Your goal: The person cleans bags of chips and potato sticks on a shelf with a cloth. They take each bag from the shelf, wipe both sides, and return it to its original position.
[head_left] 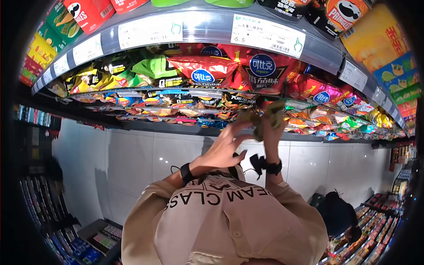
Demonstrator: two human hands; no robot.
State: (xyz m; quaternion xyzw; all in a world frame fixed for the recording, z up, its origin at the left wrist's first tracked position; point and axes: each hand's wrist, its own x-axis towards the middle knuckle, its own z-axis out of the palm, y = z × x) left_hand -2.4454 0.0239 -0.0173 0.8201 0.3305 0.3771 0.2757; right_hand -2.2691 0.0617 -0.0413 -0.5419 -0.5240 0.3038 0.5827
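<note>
My left hand (226,146) reaches in from the left with its fingers spread, thumb apart, fingertips close to my right hand (272,124). The right hand points up toward the shelf, its fingers dim, olive-toned and smeared; I cannot tell whether it holds anything. Black bands circle both wrists. Beyond the hands, red chip bags (263,73) marked with a blue oval logo stand on the shelf. Left of them lie another red chip bag (202,70) and a green bag (152,68). Lower tiers hold several smaller colourful bags (238,100).
Above the bags runs a curved shelf edge (198,31) with price tags (267,35), and chip canisters (346,13) stand on top. Grey tiled floor (132,154) lies below. A person in dark clothing (336,214) is behind at right, near stocked racks (366,229). A bin (104,238) stands at lower left.
</note>
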